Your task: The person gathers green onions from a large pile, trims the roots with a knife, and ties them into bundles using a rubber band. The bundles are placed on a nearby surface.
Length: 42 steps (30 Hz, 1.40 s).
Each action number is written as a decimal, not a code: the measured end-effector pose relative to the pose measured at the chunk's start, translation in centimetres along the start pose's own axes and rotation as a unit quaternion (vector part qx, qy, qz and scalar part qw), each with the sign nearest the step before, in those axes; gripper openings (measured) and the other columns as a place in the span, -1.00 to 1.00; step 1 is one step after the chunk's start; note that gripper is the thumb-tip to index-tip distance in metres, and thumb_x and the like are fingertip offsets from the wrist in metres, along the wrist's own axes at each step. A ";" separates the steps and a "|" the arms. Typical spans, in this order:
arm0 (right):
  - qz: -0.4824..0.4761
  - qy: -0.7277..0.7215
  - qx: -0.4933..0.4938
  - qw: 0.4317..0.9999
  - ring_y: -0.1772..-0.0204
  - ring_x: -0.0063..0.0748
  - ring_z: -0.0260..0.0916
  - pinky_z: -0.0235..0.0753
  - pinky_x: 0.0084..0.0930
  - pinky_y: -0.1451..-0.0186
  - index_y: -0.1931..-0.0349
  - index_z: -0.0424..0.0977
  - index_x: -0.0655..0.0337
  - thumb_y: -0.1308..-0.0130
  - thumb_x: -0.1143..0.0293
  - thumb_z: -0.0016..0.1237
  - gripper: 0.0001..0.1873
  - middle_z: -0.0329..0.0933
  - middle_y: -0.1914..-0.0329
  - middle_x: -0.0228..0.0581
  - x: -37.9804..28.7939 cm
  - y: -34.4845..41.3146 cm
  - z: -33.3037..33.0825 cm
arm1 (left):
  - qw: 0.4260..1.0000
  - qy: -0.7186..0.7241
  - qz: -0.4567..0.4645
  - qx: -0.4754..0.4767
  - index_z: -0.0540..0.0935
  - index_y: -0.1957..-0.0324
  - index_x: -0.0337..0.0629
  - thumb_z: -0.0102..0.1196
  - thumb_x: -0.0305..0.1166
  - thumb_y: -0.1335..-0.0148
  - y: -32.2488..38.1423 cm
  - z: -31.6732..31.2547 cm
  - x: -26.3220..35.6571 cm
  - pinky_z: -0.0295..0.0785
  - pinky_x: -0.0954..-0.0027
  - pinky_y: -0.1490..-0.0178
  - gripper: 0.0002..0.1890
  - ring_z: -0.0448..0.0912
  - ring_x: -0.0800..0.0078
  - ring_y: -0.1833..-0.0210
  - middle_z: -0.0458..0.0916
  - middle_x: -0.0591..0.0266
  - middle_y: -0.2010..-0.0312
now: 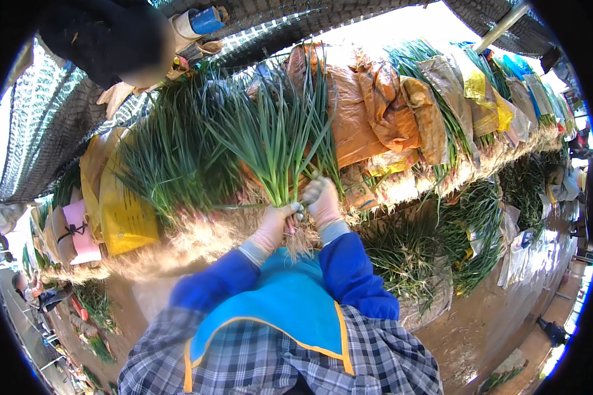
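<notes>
A bunch of green onions [273,168] stands upright before my chest, its leaves fanned out at the top. My left hand [274,224] is closed around the lower stalks. Pale roots [299,243] hang below the grip, over my blue apron [267,296]. Close against the bunch on the right is my right hand [322,200], its fingers curled; whether they pinch a leaf or stalk is hidden. Both hands look covered by thin pale gloves with greyish fingertips. Behind them, a thick row of green onions [188,143] leans with its roots towards me.
Yellow sacks [128,197] and an orange plastic sack [356,113] cover parts of the row. Loose leaves [410,247] lie heaped on the ground to the right. Another person [113,44] is at the upper left, beyond the row. Shade netting [49,133] hangs at left.
</notes>
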State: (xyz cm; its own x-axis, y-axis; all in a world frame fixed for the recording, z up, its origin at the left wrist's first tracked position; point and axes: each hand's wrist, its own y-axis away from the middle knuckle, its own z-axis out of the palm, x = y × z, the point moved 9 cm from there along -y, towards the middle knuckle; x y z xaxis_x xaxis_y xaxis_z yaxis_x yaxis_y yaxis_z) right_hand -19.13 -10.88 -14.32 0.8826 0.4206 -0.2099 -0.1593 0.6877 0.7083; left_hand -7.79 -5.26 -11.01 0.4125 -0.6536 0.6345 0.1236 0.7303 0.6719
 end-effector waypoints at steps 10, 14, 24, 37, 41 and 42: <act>-0.014 0.721 0.255 0.645 0.34 -0.39 0.48 0.48 -0.45 0.30 0.07 0.51 0.24 -0.32 0.13 -0.05 -0.63 0.50 0.28 -0.25 -23.2 15.1 -20.4 | 0.962 0.191 0.078 -0.181 0.44 -0.10 -0.03 0.13 -0.24 -0.29 3.1 -2.4 5.5 0.46 0.25 -0.01 -0.63 0.47 0.63 0.42 0.46 0.49 0.51; -0.285 0.856 0.133 0.410 0.03 0.05 0.49 0.45 -0.18 -0.06 0.20 0.58 0.16 -0.27 0.14 -0.12 -0.68 0.56 0.14 0.05 -19.7 11.8 -15.7 | 0.954 0.227 0.041 -0.191 0.47 0.00 -0.04 0.14 -0.33 -0.27 1.2 -1.7 3.3 0.42 0.16 -0.13 -0.72 0.48 0.61 0.41 0.50 0.46 0.41; -0.188 0.475 -0.009 0.859 0.31 -0.55 0.43 0.46 -0.59 0.20 0.00 0.48 0.34 -0.39 0.41 -0.12 -0.73 0.58 0.28 -0.27 -13.4 3.9 -9.4 | 0.942 0.238 0.040 -0.232 0.45 -0.04 0.02 0.04 -0.42 -0.33 3.4 -0.7 5.2 0.49 0.02 -0.17 -0.74 0.59 0.48 0.24 0.57 0.39 0.30; -0.307 0.735 0.026 0.604 0.31 -0.28 0.60 0.53 -0.43 0.21 0.19 0.59 0.21 -0.22 0.34 0.08 -0.80 0.63 0.38 -0.14 -6.1 8.1 -2.4 | 0.987 0.136 -0.087 -0.023 0.54 0.19 -0.23 0.11 -0.47 -0.26 -1.2 0.8 -3.9 0.55 0.40 0.24 -0.89 0.58 0.44 0.43 0.69 0.07 0.21; -0.298 0.792 -0.004 0.533 0.25 -0.04 0.56 0.52 -0.27 0.19 0.22 0.56 0.14 -0.24 0.31 0.05 -0.83 0.59 0.33 -0.08 -2.0 8.6 -1.0 | 0.992 -0.005 -0.106 -0.069 0.63 0.25 -0.28 0.10 -0.43 -0.27 -2.6 0.2 -5.1 0.44 0.52 0.50 -0.88 0.52 0.53 0.59 0.68 0.16 0.42; -0.324 0.775 -0.005 0.543 0.26 -0.03 0.56 0.51 -0.27 0.19 0.22 0.56 0.15 -0.24 0.31 0.05 -0.83 0.60 0.33 -0.08 -2.5 9.0 -1.1 | 0.990 0.035 -0.095 -0.093 0.62 0.24 -0.27 0.09 -0.44 -0.28 -2.7 0.4 -5.0 0.47 0.49 0.45 -0.88 0.55 0.50 0.53 0.68 0.15 0.37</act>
State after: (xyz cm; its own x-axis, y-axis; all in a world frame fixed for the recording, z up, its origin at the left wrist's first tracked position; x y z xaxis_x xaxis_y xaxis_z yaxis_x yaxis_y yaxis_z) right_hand -23.24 -5.10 -8.20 -0.6759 0.0758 -0.7331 -0.0465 0.9883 0.1450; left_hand -10.57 -4.06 -15.78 0.4259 -0.7727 0.4707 0.3670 0.6230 0.6907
